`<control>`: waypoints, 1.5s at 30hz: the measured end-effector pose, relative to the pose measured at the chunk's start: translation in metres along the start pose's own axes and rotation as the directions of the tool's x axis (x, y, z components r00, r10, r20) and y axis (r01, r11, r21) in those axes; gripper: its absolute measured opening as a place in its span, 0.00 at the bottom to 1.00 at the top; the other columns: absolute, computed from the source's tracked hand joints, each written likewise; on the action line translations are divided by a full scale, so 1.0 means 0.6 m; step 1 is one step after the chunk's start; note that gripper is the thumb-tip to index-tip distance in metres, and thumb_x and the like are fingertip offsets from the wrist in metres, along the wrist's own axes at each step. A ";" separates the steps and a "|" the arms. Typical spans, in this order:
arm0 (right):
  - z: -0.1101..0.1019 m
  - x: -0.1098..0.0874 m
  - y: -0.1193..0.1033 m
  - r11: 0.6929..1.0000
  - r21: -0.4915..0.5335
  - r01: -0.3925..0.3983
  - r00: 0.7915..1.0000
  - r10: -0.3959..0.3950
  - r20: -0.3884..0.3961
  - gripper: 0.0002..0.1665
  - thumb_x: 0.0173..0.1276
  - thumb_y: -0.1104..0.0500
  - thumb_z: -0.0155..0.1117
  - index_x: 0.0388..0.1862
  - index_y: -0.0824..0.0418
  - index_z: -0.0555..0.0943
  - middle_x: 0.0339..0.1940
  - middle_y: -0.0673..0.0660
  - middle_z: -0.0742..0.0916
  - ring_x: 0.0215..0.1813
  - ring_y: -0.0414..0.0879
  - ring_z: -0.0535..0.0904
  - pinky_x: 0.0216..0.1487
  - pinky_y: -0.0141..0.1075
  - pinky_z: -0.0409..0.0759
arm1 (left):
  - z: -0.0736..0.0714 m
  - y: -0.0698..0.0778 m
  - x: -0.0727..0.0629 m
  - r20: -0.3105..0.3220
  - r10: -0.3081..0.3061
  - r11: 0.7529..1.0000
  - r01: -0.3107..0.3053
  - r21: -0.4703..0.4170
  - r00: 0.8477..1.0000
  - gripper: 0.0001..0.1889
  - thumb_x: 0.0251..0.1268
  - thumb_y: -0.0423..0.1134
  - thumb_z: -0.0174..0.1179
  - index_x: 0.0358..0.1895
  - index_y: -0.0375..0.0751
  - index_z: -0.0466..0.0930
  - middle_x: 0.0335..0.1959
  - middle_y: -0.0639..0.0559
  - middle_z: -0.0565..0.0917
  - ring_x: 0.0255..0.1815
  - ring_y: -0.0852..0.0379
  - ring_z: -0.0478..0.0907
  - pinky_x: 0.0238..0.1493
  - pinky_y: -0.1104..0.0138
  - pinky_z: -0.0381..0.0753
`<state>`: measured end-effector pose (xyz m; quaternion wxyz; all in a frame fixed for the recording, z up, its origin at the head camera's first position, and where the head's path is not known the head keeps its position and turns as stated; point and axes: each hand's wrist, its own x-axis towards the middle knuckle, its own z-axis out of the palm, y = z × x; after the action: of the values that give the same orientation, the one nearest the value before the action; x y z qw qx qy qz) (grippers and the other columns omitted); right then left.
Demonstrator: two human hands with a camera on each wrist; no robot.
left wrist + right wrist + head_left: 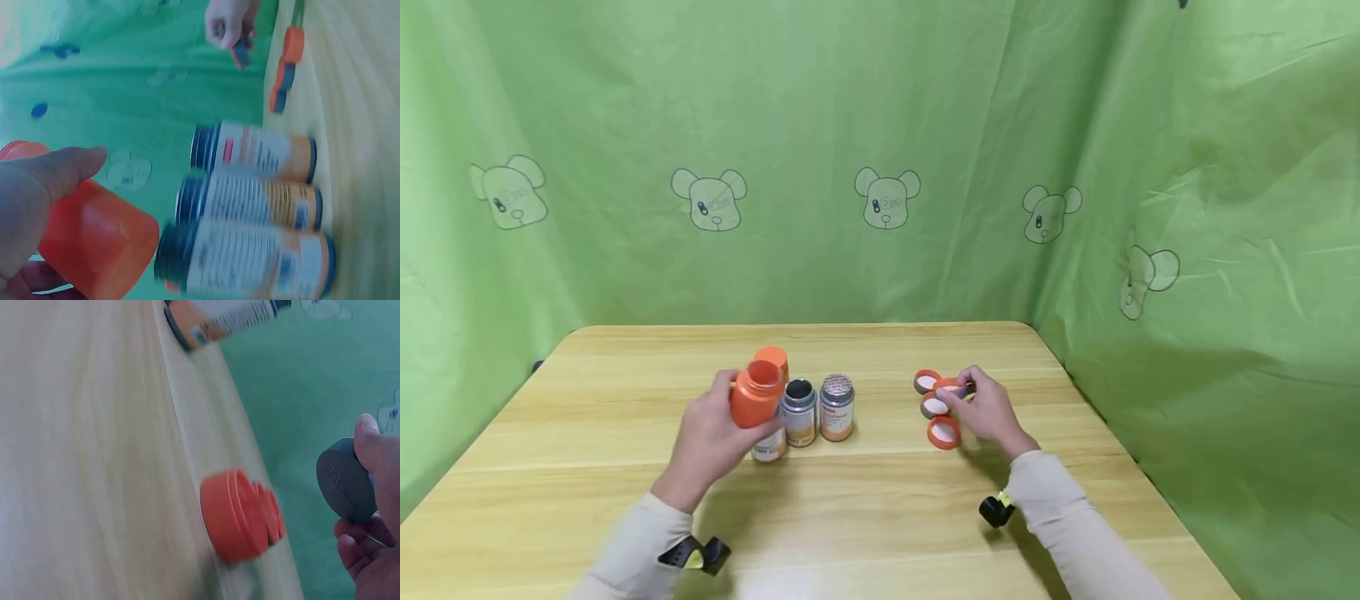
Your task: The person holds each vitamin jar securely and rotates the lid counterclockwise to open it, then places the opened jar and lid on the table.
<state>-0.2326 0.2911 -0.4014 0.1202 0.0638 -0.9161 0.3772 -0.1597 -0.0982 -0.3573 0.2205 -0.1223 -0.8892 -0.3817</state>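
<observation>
My left hand (711, 433) grips an orange bottle (755, 400), uncapped and raised, its mouth showing. In the left wrist view, the thumb lies across this bottle near its top. Three labelled dark-grey bottles stand beside it: one partly hidden behind the left hand, a middle bottle (800, 414) with an open dark mouth, and a right-hand bottle (837, 408) with a printed seal over its mouth. On the right, my right hand (988, 408) pinches a grey bottle cap (345, 481) above several upturned caps. An orange cap (943, 432) lies nearest me, white inside.
Another orange bottle (772, 358) stands behind the one in my left hand, partly hidden. A grey-and-orange cap (927, 382) lies at the back of the cap group. The wooden table (865, 517) reaches back to a green curtain (880, 275).
</observation>
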 end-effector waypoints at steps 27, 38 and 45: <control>0.033 0.063 0.076 0.958 -0.242 -0.151 0.988 0.152 -0.016 0.16 0.65 0.53 0.67 0.27 0.62 0.74 0.25 0.57 0.78 0.31 0.52 0.73 0.37 0.43 0.71 | 0.091 0.004 -0.041 0.217 0.043 0.995 -0.022 -0.101 0.975 0.36 0.31 0.30 0.80 0.52 0.37 0.75 0.44 0.49 0.82 0.44 0.53 0.80 0.49 0.57 0.79; 0.033 0.058 0.074 0.956 -0.250 -0.156 0.987 0.158 -0.010 0.16 0.64 0.54 0.68 0.28 0.62 0.74 0.26 0.56 0.77 0.32 0.52 0.72 0.38 0.42 0.70 | 0.122 0.002 -0.027 0.262 0.051 0.998 -0.042 -0.039 0.964 0.41 0.33 0.32 0.80 0.57 0.34 0.70 0.46 0.43 0.81 0.46 0.49 0.80 0.50 0.56 0.79; 0.034 0.059 0.077 0.955 -0.230 -0.188 0.981 0.191 -0.009 0.15 0.65 0.54 0.67 0.30 0.63 0.74 0.27 0.57 0.77 0.33 0.52 0.72 0.38 0.41 0.69 | 0.129 0.001 -0.019 0.266 0.028 0.998 -0.014 -0.054 0.964 0.41 0.33 0.31 0.81 0.57 0.35 0.69 0.47 0.42 0.81 0.48 0.46 0.79 0.51 0.53 0.78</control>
<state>-0.2797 0.3081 -0.4372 0.0839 -0.0363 -0.9562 0.2781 -0.1724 -0.0418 -0.4099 0.0999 -0.1877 -0.8992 -0.3824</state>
